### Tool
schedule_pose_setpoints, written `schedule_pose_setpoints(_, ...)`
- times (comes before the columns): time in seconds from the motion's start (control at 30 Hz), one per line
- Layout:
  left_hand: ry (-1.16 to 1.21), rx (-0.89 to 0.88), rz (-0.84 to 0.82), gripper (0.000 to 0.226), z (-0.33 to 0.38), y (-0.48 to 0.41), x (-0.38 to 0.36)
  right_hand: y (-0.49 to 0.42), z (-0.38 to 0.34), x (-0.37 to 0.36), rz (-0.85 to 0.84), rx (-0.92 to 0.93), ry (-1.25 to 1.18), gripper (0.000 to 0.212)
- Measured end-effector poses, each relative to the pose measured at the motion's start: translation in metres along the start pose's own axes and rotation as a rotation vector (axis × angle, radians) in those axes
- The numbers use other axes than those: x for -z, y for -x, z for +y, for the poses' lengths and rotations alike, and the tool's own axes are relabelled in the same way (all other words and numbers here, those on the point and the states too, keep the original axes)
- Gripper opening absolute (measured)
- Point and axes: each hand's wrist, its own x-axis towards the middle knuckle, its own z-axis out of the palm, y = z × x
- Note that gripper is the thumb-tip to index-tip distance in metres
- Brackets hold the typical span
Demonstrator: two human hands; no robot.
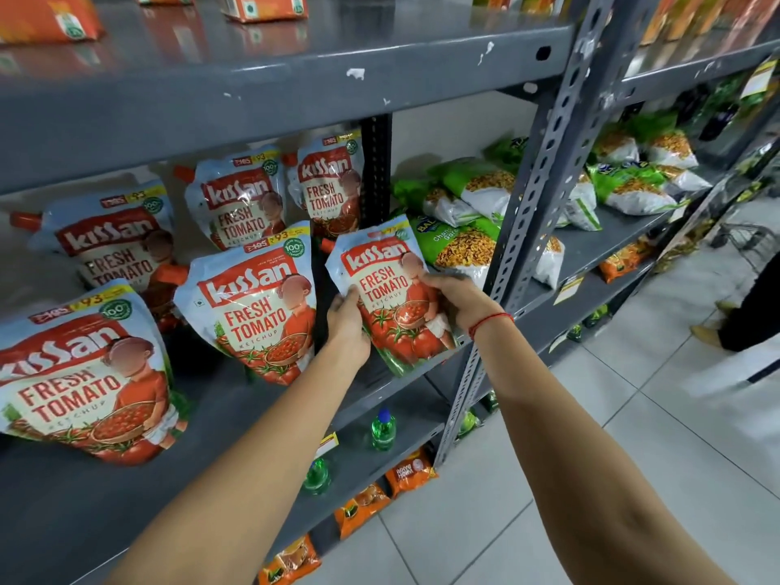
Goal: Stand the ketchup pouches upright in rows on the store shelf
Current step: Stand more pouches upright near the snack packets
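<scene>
Both my hands hold one ketchup pouch (386, 289) upright at the right end of the grey shelf (253, 415), near its front edge. My left hand (348, 327) grips its left side; my right hand (458, 297) grips its right side. Two more pouches stand in the front row: one (253, 306) just left of the held pouch and one (80, 373) at the far left. Behind them stand three pouches (114, 242), (238, 200), (327, 183), all upright with labels facing me.
A perforated metal upright (532, 196) stands just right of the held pouch. Green snack bags (464, 234) lie beyond it. The shelf above (295, 78) carries orange packs. Green bottles (383, 430) and orange packets sit on lower shelves. A person's legs (747, 314) are on the tiled floor at right.
</scene>
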Motion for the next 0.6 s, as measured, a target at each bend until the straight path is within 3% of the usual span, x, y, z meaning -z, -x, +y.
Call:
schedule_pose_setpoints(0.1, -0.022, -0.096, -0.051, 0.026, 0.017, 0.006, -0.012, 0.004, -0.020, -0.003, 0.036, 0.130, -0.034, 0.037)
schedule_pose_setpoints(0.2, -0.067, -0.248, -0.091, 0.019, 0.031, 0.009, -0.022, 0.004, -0.034, -0.007, 0.063, 0.269, -0.085, 0.005)
schedule_pose_setpoints(0.27, -0.106, -0.344, -0.110, 0.020, 0.033, 0.008, -0.023, 0.001, -0.035, -0.011, 0.088, 0.330, -0.115, 0.008)
schedule_pose_setpoints(0.37, -0.245, -0.466, -0.105, 0.024, 0.026, 0.003, -0.013, -0.005, -0.022, -0.014, 0.140, 0.350, -0.183, 0.026)
schedule_pose_setpoints(0.5, -0.464, -0.623, -0.185, 0.019, 0.014, -0.007, 0.004, -0.008, -0.011, -0.011, 0.137, 0.330, -0.271, 0.015)
schedule_pose_setpoints(0.6, -0.619, -0.623, -0.222, 0.031, 0.010, -0.016, 0.009, -0.013, -0.016, -0.012, 0.143, 0.339, -0.259, 0.014)
